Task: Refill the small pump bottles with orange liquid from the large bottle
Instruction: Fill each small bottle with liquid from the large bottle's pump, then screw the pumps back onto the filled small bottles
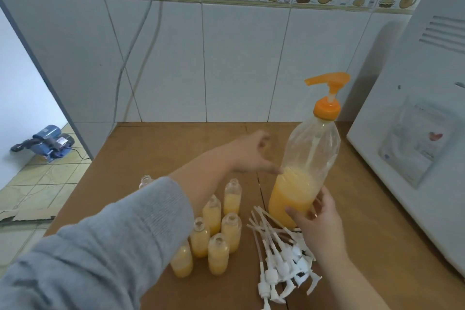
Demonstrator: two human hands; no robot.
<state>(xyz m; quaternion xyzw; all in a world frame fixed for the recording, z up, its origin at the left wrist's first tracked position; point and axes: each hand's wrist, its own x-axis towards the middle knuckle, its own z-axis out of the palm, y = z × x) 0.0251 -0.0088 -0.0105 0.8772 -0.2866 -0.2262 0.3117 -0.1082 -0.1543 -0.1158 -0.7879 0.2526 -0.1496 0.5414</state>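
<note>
The large clear bottle (305, 171), about a third full of orange liquid and topped by an orange pump, stands tilted on the brown table (156, 143). My right hand (314, 219) grips its lower part. My left hand (251, 153) reaches across with fingers apart, its fingertips touching the bottle's left side at the liquid line. Several small uncapped bottles (214, 231) holding orange liquid stand in a cluster at the front, partly behind my grey sleeve. One small bottle (146, 181) at the back looks empty. A heap of white pump heads (279, 257) with dip tubes lies right of them.
A white appliance (422, 121) fills the right side, close to the large bottle. The tiled wall (226, 58) stands behind the table, with cables hanging down it at the left. Left of the table, the floor holds a blue motor (47, 141) and a cardboard piece.
</note>
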